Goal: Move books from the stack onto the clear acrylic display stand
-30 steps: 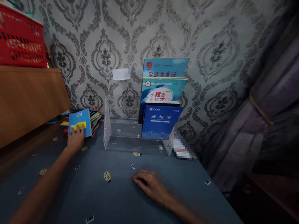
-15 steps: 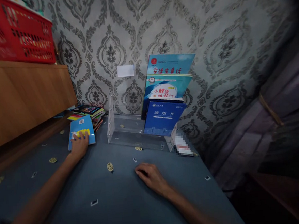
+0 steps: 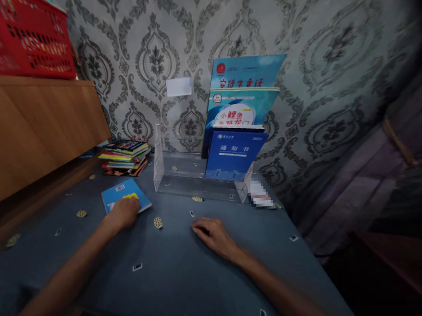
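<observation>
My left hand [image 3: 124,213] is closed on a blue book [image 3: 117,191] with a barcode and a yellow patch on its cover. The fingertips are curled out of sight over its lower right part. Beyond it is a stack of books [image 3: 124,159]. On the tabletop lies my right hand [image 3: 213,235], fingers curled in and thumb alongside, with nothing visible in them. Between the hands and the wall stands a clear acrylic rack [image 3: 198,183]. Its right part holds a dark blue booklet [image 3: 234,156], with two taller light-blue books [image 3: 246,73] leaning behind.
A wooden cabinet [image 3: 38,117] borders the table on the left, topped by a red plastic basket [image 3: 40,44]. Right of the rack lies a pixelated item [image 3: 260,195]. A dark curtain [image 3: 358,191] hangs past the table's right edge. The table cover [image 3: 176,281] has pineapple prints.
My left hand has drawn the blue book off the stack, toward me and slightly right, turning it a little. My right hand keeps its pose. The view has tilted down.
</observation>
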`<action>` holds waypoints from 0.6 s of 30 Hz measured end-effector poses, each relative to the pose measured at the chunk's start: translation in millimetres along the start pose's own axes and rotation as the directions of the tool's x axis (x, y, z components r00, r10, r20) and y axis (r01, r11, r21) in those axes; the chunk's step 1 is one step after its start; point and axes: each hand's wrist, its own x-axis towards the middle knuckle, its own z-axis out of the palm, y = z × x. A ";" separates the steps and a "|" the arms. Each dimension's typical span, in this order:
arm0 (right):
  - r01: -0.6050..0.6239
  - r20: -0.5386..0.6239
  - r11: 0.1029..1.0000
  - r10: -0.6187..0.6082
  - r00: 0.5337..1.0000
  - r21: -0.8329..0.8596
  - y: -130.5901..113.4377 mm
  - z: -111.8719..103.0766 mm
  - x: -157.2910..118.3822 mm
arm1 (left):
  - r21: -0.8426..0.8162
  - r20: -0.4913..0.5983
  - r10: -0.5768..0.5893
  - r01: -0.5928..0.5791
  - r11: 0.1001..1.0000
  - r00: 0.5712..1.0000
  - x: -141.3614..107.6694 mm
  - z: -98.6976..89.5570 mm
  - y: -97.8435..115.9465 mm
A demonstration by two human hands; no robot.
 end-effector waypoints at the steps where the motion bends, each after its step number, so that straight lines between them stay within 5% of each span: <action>1: -0.001 0.000 1.000 0.001 1.000 0.005 -0.1 0.0 -0.2 | 0.001 0.039 0.034 -0.034 0.999 0.999 -6.9 -3.3 13.5; 4: 0.000 0.000 1.000 0.000 1.000 0.012 -0.4 -0.5 -0.9 | -0.036 0.105 0.169 -0.166 0.985 0.980 -23.1 -17.7 44.1; 7: 0.007 0.007 1.000 -0.007 1.000 -0.003 0.6 -0.6 -0.9 | -0.204 0.096 0.316 -0.292 0.934 0.944 -22.9 -30.5 41.9; 9: 0.010 0.011 1.000 -0.010 1.000 -0.020 1.9 0.3 -0.7 | -0.267 0.084 0.244 -0.214 0.940 0.966 -14.0 -30.2 23.7; 13: 0.014 0.009 0.999 -0.013 1.000 -0.044 3.5 2.7 -1.1 | -0.123 0.044 -0.094 0.099 0.988 0.995 4.1 -5.5 -14.0; 18: -0.014 -0.054 0.999 0.012 0.998 -0.034 1.7 2.1 -2.3 | -0.184 -0.102 -0.123 0.103 0.977 0.987 0.1 26.1 -18.8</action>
